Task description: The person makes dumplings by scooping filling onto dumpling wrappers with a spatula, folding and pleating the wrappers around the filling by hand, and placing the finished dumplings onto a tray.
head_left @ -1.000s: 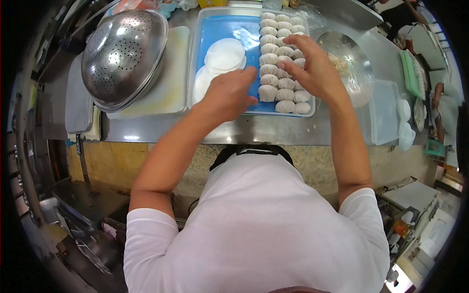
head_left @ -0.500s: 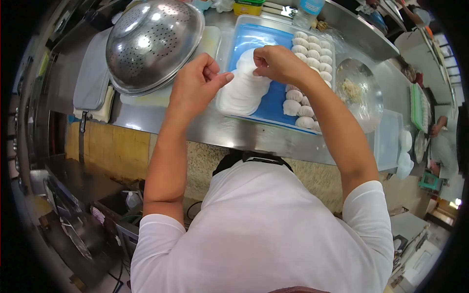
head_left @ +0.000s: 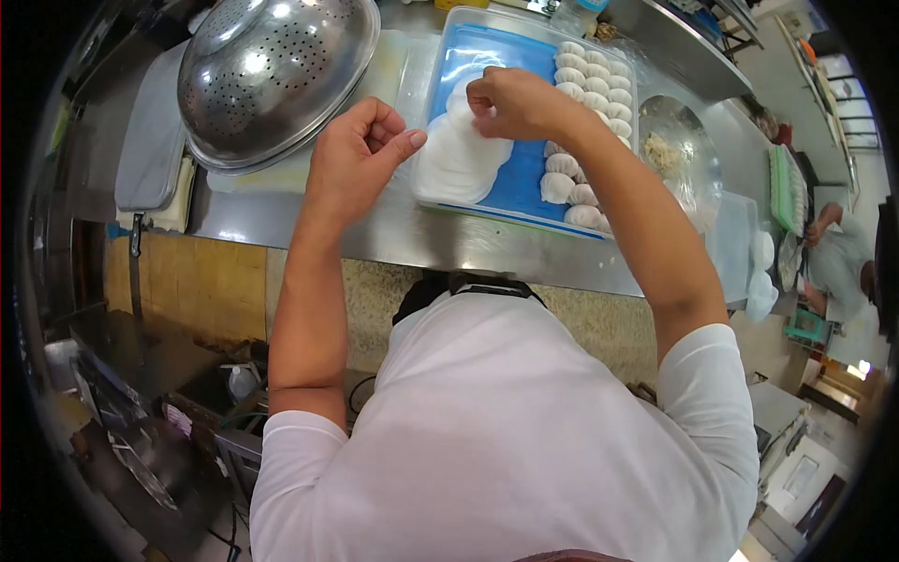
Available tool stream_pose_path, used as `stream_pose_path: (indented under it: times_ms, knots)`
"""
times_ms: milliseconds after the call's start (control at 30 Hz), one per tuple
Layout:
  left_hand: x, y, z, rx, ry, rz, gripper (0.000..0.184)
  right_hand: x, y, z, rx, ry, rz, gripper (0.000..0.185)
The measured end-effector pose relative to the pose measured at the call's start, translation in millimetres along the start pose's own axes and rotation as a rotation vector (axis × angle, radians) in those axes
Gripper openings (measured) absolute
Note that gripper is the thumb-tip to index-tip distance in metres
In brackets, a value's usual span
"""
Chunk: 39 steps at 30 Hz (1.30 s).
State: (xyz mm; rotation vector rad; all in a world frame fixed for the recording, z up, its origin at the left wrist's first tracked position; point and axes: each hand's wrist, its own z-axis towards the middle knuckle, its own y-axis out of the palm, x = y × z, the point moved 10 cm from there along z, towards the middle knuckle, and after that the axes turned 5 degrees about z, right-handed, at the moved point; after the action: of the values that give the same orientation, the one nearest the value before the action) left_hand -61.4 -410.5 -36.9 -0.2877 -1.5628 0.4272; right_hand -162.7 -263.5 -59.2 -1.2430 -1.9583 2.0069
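A fanned stack of thin white round dumpling wrappers point(head_left: 459, 169) lies on the left side of a blue-bottomed plastic tray point(head_left: 526, 201). Over the upper part of the stack, my right hand point(head_left: 513, 105) has its fingers curled in a pinch at a wrapper's edge; the fingertips are partly hidden. My left hand point(head_left: 359, 155) hovers just left of the tray, fingers loosely bent and thumb held apart, with nothing visible in it. Rows of pleated white dumplings point(head_left: 595, 84) fill the tray's right side, some hidden by my right forearm.
An upturned steel colander point(head_left: 272, 80) stands on the left, beside a grey cutting board point(head_left: 150, 140). Right of the tray sits a metal bowl point(head_left: 698, 155) with some pale filling. Another person point(head_left: 838, 253) is at the far right, near a green tray point(head_left: 785, 192).
The view has shifted slightly, so the counter items appear a little higher and further left. My right hand stays at the wrappers, and my left hand stays beside the tray.
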Motion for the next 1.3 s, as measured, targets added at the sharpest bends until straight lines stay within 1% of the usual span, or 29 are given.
stream_pose_path:
  times_ms: [100, 167, 200, 267, 300, 367, 400, 433, 500, 533, 567, 633, 667, 733, 767, 833, 867, 900, 933, 967, 1000, 1033, 1067, 1100, 1133, 1167, 1233, 1267, 1300]
  knots:
    - [4.6, 6.3, 5.7, -0.03, 0.02, -0.02, 0.018, 0.3, 3.0, -6.4, 0.047, 0.033, 0.021, 0.014]
    - [10.1, 8.9, 9.4, -0.047, 0.039, -0.033, 0.018, 1.2, -4.1, -7.5, 0.191, -0.026, 0.03, 0.014]
    - [13.1, 9.8, 10.7, -0.055, 0.043, -0.041, 0.017, 4.0, -4.9, -7.0, 0.202, -0.027, 0.029, 0.014]
    - [17.9, 8.9, 13.0, -0.061, 0.053, -0.044, 0.017, 27.5, -22.8, -10.2, 0.36, 0.116, 0.106, 0.013]
    - [20.5, 8.6, 14.1, -0.064, 0.065, -0.057, 0.017, 32.7, -25.6, -11.3, 0.367, 0.112, 0.104, 0.013]
    - [25.0, 9.6, 18.5, -0.066, 0.087, -0.067, 0.016, 69.7, -40.3, -25.1, 0.513, 0.267, 0.391, 0.013]
    - [26.4, 13.3, 22.2, -0.093, 0.094, -0.076, 0.018, 92.9, -39.1, -24.5, 0.555, 0.249, 0.52, 0.01]
    - [30.4, 16.1, 26.0, -0.118, 0.103, -0.083, 0.021, 96.6, -45.9, -30.3, 0.564, 0.24, 0.517, 0.01]
    - [52.7, 17.0, 33.7, -0.089, 0.172, 0.004, 0.027, 104.6, -66.8, -45.7, 0.719, 0.135, 0.917, 0.014]
    - [65.9, 20.7, 37.4, -0.066, 0.226, 0.083, 0.034, 100.2, -78.5, -51.0, 0.719, 0.072, 0.925, 0.015]
    - [73.6, 29.1, 43.2, -0.071, 0.238, 0.087, 0.034, 101.5, -87.7, -59.3, 0.733, 0.069, 0.922, 0.015]
    - [106.2, 37.2, 54.1, 0.079, 0.431, 0.103, 0.05, 67.2, -114.8, -80.8, 0.645, -0.118, 0.993, 0.014]
    - [113.4, 52.1, 64.7, 0.067, 0.446, 0.105, 0.05, 55.5, -121.8, -92.6, 0.592, -0.164, 1.074, 0.014]
    - [132.8, 85.3, 80.4, -0.053, 0.51, -0.117, 0.051, 44.5, -133.6, -123.4, 0.565, -0.174, 1.142, 0.014]
    - [141.8, 97.6, 82.6, -0.073, 0.526, -0.116, 0.051, 42.1, -132.5, -137.8, 0.518, -0.183, 1.212, 0.014]
    - [154.9, 174.5, 70.3, -0.727, 0.278, -0.444, 0.043, 54.4, -128.3, -175.1, 0.553, -0.183, 1.242, 0.013]
    - [162.3, 193.1, 62.8, -0.788, 0.232, -0.393, 0.03, 68.0, -121.7, -196.1, 0.588, -0.161, 1.368, 0.015]
    - [178.4, 208.2, 53.3, -0.822, 0.239, -0.388, 0.03, 84.9, -114.0, -217.3, 0.624, -0.141, 1.496, 0.018]
    - [193.5, 222.6, 45.0, -0.811, 0.268, -0.302, 0.025, 100.5, -102.0, -238.1, 0.59, -0.172, 1.639, 0.03]
    - [204.1, 239.4, 40.4, -0.795, 0.296, -0.22, 0.021, 114.3, -86.0, -254.6, 0.619, -0.163, 1.641, 0.03]
    - [222.8, 259.2, 32.1, -0.824, 0.455, -0.189, 0.016, 126.1, -63.5, -270.6, 0.656, -0.176, 1.842, 0.034]
    - [231.3, 280.5, 25.7, -0.846, 0.458, -0.185, 0.016, 133.7, -43.0, -285.8, 0.691, -0.198, 2.044, 0.039]
    - [234.0, 305.0, 16.0, -0.908, 0.378, -0.202, 0.016, 133.2, -28.5, -300.1, 0.716, -0.203, 2.047, 0.039]
    - [235.8, 327.9, 7.6, -0.966, 0.295, -0.218, 0.016, 124.3, -18.3, -312.1, 0.7, -0.32, 2.142, 0.041]
    - [238.7, 345.6, 4.4, -0.936, 0.37, -0.041, 0.021, 119.5, -11.2, -324.4, 0.676, -0.442, 2.235, 0.043]
    - [238.9, 359.5, 1.1, -0.949, 0.366, -0.032, 0.021, 124.5, -3.6, -335.8, 0.691, -0.449, 2.243, 0.043]
    - [237.5, 376.7, 4.5, -0.739, 0.564, 0.375, 0.027, 164.8, 32.2, -365.5, 1.029, -0.084, 2.277, 0.046]
    - [223.7, 389.5, 12.6, -0.664, 0.612, 0.552, 0.034, 171.9, 42.6, -378.7, 1.041, -0.085, 2.29, 0.046]
    - [213.7, 404.3, 13.4, -0.674, 0.609, 0.558, 0.034, 186.9, 58.7, -398.3, 1.089, 0.073, 2.197, 0.045]
